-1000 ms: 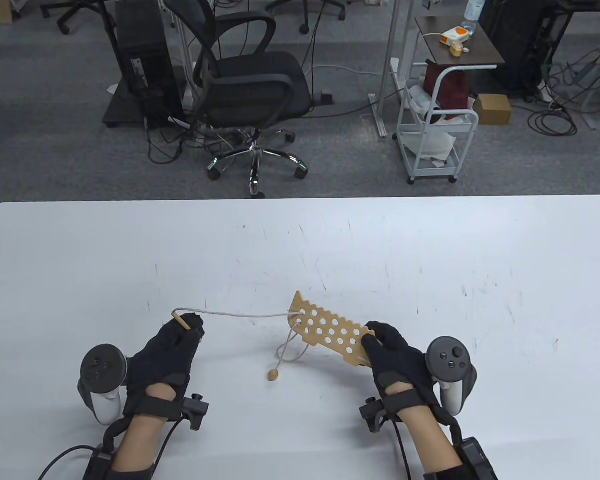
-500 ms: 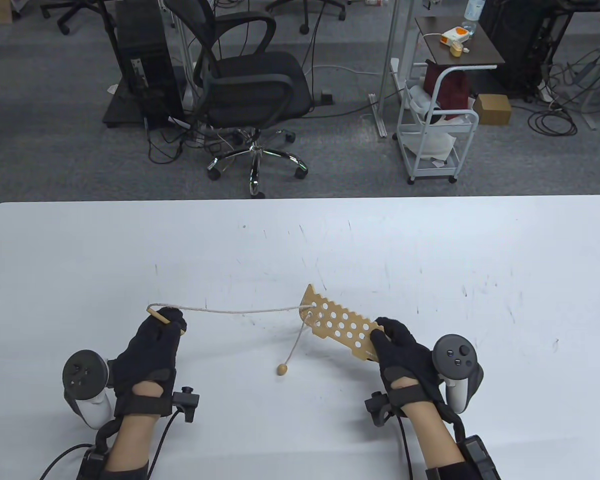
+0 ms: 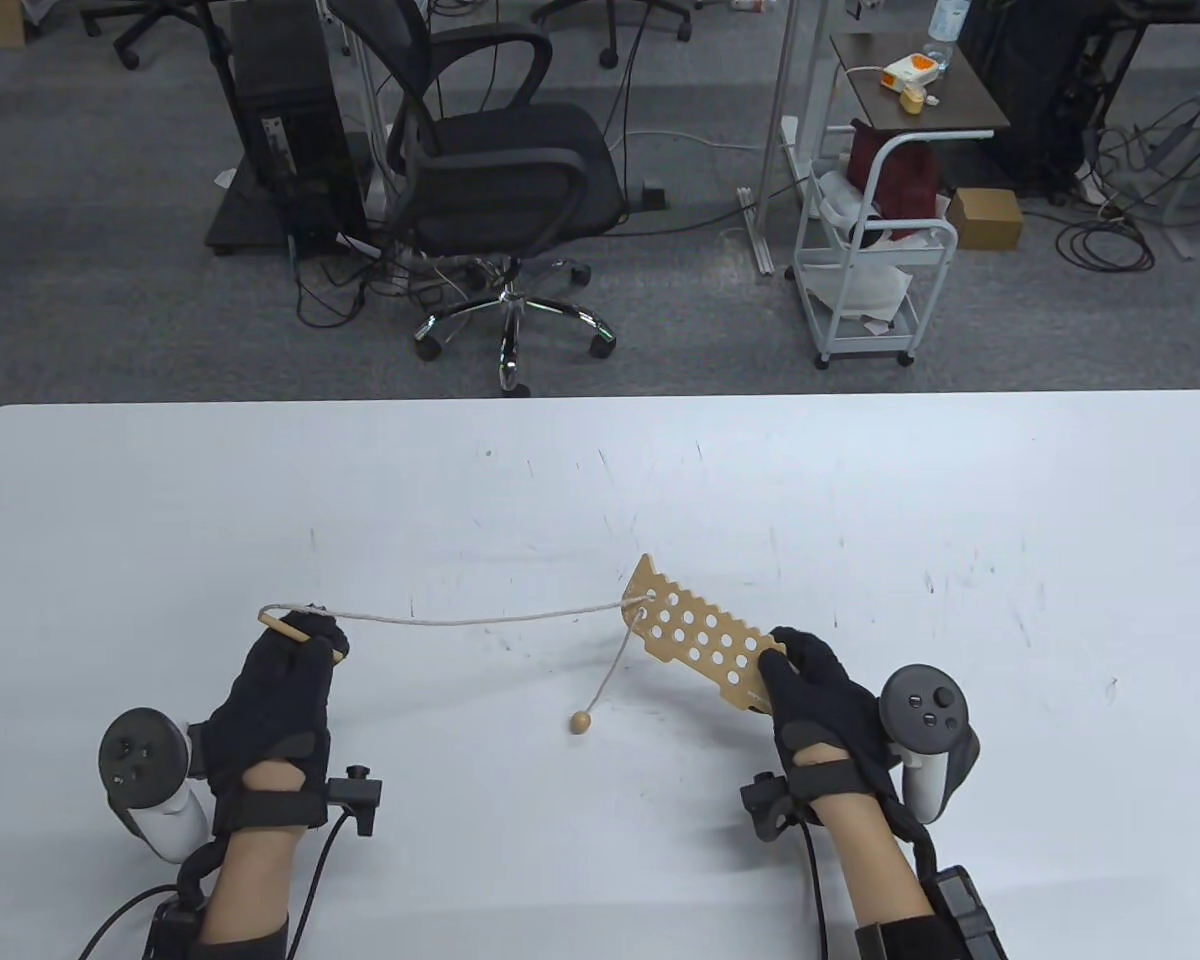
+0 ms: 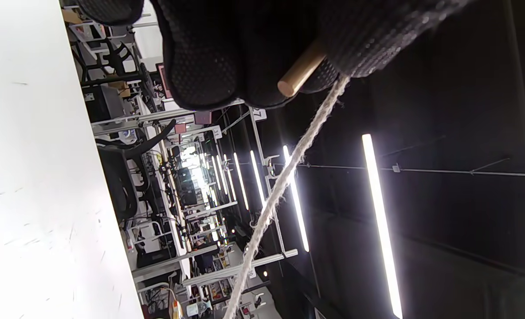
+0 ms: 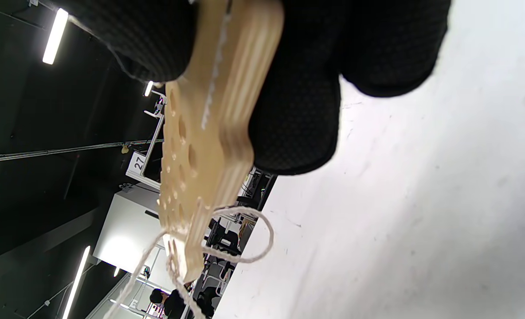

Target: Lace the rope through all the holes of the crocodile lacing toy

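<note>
The left hand (image 3: 280, 680) has its fingers (image 4: 209, 66) curled closed around the wooden needle (image 3: 300, 637) at the end of the rope (image 3: 480, 618), and the rope runs from there almost straight to the right, above the table (image 3: 600, 470). The right hand (image 3: 810, 690) grips the near end of the crocodile lacing toy (image 3: 700, 640), its fingers wrapped tightly on the wood, so the board is lifted and tilted and its far end points away from the person. The rope passes through holes near that far end, and in the right wrist view a small loop of it hangs loose beside the board edge. The short tail with the wooden bead (image 3: 582, 722) hangs down and the bead seems to touch the table, though I cannot tell this for sure. I judge that the step in hand is pulling the rope through, with most holes not yet laced. To do it well, the left hand should pull evenly along the line of the rope until the loose loop closes and the bead comes up to the board. The right hand must keep the board steady, without twisting. Pulling too hard may bend the thin end or slip the toy from the fingers.
</note>
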A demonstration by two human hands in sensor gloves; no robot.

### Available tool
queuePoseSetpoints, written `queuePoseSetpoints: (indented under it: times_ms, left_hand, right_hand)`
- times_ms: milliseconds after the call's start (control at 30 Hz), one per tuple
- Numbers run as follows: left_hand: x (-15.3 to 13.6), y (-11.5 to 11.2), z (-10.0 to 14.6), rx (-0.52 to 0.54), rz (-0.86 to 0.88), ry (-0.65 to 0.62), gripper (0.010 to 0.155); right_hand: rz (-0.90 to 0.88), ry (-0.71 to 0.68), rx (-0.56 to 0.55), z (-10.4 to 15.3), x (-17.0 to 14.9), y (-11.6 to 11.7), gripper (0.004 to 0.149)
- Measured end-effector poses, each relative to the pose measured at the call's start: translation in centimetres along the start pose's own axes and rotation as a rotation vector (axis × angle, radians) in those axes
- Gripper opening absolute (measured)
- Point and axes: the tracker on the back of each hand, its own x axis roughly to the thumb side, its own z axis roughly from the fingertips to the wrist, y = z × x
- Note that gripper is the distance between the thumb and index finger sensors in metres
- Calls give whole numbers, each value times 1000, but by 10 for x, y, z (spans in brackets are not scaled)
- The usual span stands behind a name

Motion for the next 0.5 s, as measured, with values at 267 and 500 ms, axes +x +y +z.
queuePoseSetpoints:
  times_ms: [267,500]
  left_hand:
    - [2,5,0,33,11,-15,48]
    - [4,10,1,52,24,-18,48]
  right_hand:
    - [-3,22,-24,-3,-4,-5,47]
    - [6,48,-59,-5,-8,-9,47]
